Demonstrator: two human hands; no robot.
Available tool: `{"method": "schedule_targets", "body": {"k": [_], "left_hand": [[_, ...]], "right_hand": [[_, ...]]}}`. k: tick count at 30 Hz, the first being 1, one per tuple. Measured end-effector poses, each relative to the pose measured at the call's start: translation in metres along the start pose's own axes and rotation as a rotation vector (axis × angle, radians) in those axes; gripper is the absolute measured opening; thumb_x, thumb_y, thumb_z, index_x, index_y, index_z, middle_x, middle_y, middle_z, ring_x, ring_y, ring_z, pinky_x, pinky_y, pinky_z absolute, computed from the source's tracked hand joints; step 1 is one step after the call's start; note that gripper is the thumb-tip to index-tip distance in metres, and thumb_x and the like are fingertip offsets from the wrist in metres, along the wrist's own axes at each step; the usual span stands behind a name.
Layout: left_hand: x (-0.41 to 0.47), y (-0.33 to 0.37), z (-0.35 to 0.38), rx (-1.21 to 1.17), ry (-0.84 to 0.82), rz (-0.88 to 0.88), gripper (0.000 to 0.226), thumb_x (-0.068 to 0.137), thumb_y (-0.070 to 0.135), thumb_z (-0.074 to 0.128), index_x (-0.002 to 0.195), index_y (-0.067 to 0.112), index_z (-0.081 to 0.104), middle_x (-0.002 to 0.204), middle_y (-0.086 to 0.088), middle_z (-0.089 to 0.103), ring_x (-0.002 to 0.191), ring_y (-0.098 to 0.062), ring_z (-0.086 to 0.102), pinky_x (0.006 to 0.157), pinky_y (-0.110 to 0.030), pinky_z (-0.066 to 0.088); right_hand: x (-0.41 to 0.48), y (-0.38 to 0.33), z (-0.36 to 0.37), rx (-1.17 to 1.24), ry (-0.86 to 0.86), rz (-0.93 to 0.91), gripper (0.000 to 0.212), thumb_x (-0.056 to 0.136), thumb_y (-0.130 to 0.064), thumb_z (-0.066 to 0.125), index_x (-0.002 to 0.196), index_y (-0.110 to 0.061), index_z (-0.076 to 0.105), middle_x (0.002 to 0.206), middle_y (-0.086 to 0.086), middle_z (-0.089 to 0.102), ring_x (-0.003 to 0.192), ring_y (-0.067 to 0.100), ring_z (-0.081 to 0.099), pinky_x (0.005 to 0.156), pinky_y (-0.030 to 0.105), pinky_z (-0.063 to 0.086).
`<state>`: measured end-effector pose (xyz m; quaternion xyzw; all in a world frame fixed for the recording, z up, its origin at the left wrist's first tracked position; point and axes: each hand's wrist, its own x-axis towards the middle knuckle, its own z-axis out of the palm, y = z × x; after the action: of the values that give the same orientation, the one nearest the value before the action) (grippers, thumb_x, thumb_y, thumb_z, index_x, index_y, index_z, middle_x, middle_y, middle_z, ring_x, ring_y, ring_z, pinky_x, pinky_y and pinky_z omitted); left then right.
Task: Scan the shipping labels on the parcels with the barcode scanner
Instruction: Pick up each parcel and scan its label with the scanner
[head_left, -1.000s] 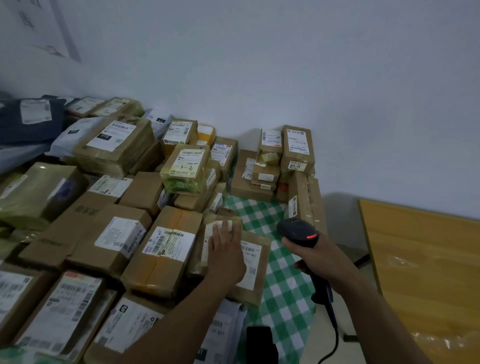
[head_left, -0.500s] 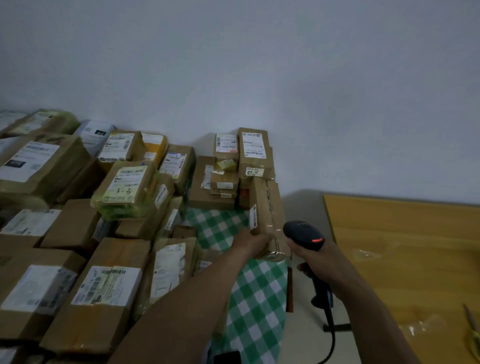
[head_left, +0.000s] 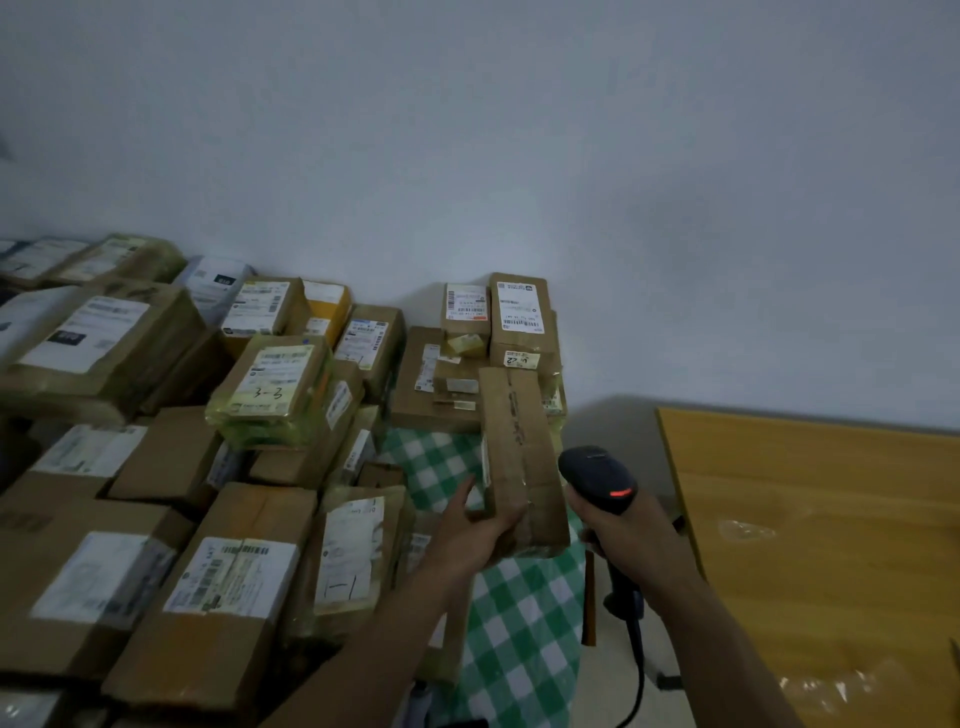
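The left hand (head_left: 475, 530) is gripping a cardboard parcel's (head_left: 519, 447) near end above the checked cloth (head_left: 524, 623), the right hand (head_left: 631, 540) clutching the barcode scanner (head_left: 597, 475) just beside it. A second ago the left hand was pressing a labelled parcel (head_left: 350, 551) left of the cloth.

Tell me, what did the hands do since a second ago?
The left hand came off the flat labelled parcel and moved right to the tall brown box, which it now holds by its near end. The right hand still holds the scanner, red light on. The other parcels stayed put.
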<state>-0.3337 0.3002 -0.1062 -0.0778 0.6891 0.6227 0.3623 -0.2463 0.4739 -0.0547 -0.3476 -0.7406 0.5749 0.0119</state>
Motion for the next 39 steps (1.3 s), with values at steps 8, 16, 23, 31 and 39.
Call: {"method": "schedule_targets", "body": {"k": [8, 16, 23, 31, 39], "left_hand": [[-0.054, -0.016, -0.031, -0.079, 0.101, 0.223, 0.095, 0.047, 0.077, 0.089, 0.128, 0.037, 0.061, 0.126, 0.013, 0.065, 0.111, -0.01, 0.068, 0.094, -0.041, 0.06], [-0.092, 0.0, -0.055, -0.398, -0.047, 0.289, 0.053, 0.09, 0.051, 0.062, 0.138, 0.035, 0.048, 0.13, 0.001, 0.066, 0.108, -0.017, 0.073, 0.083, -0.042, 0.062], [-0.096, 0.001, -0.075, -0.376, -0.15, 0.295, 0.056, 0.092, 0.02, 0.076, 0.133, 0.052, 0.054, 0.132, -0.005, 0.069, 0.116, -0.028, 0.069, 0.096, -0.055, 0.057], [-0.1, 0.0, -0.059, 0.061, -0.045, 0.421, 0.111, 0.054, 0.049, 0.099, 0.146, 0.051, 0.038, 0.137, 0.016, 0.055, 0.127, -0.005, 0.053, 0.105, -0.039, 0.053], [-0.09, 0.003, -0.066, -0.245, -0.169, 0.407, 0.063, 0.082, 0.033, 0.082, 0.135, 0.051, 0.052, 0.134, -0.01, 0.067, 0.114, -0.028, 0.071, 0.091, -0.052, 0.06]], "right_hand": [[-0.039, -0.024, 0.043, 0.055, 0.074, -0.22, 0.038, 0.082, -0.046, 0.084, 0.115, -0.039, 0.068, 0.106, -0.015, 0.074, 0.094, -0.001, 0.069, 0.075, 0.022, 0.053], [-0.056, -0.029, 0.06, 0.16, -0.029, -0.281, 0.042, 0.081, -0.026, 0.088, 0.117, -0.035, 0.068, 0.112, -0.011, 0.075, 0.097, -0.002, 0.07, 0.084, 0.028, 0.059], [-0.067, -0.027, 0.061, 0.189, -0.033, -0.289, 0.035, 0.084, -0.028, 0.086, 0.115, -0.034, 0.071, 0.1, -0.01, 0.079, 0.092, 0.009, 0.074, 0.081, 0.034, 0.06], [-0.079, -0.047, 0.065, 0.289, 0.037, -0.306, 0.033, 0.084, -0.038, 0.084, 0.114, -0.039, 0.069, 0.103, -0.015, 0.077, 0.096, 0.0, 0.072, 0.08, 0.028, 0.057], [-0.081, -0.051, 0.053, 0.405, -0.047, -0.261, 0.03, 0.089, -0.025, 0.08, 0.116, -0.034, 0.071, 0.11, -0.005, 0.079, 0.105, 0.016, 0.075, 0.091, 0.042, 0.058]]}}
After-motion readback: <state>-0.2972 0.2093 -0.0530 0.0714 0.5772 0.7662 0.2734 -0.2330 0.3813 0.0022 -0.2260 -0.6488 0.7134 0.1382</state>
